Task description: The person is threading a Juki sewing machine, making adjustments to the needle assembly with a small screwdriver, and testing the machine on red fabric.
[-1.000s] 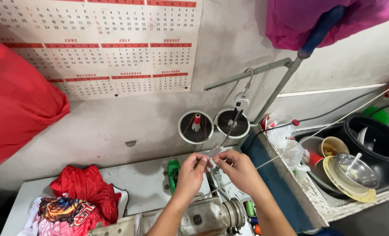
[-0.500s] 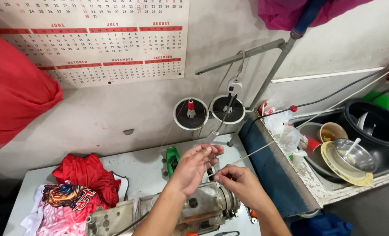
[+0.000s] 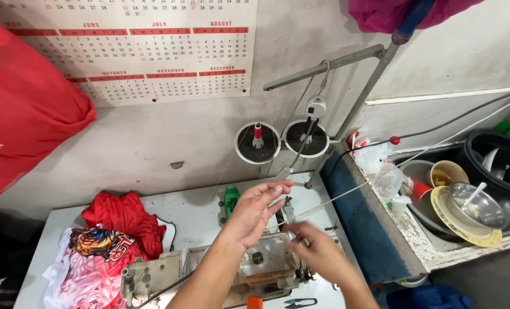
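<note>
Left hand (image 3: 254, 210) raised above the sewing machine (image 3: 232, 270), fingers loosely spread and part curled. A thin pale thread (image 3: 335, 198) runs taut past its fingertips toward the sink (image 3: 438, 252). Right hand (image 3: 317, 252) blurred over the tabletop (image 3: 198, 209); finger state unreadable.

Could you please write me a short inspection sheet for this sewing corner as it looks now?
Surface: pale worn table, scuffed.
Job's things: old sewing machine; two thread stands behind it on the wall side; thin thread near the fingers, too fine to trace.
Clutter: red and printed clothes heaped at the left end; green bottle; small snips.
Hands: left hand raised over the machine, fingers open; right hand blurred, grip unclear.
Cables: black cable and pale cord run rightwards.
Surroundings: wall calendar; red bag; dishes in a basin.
</note>
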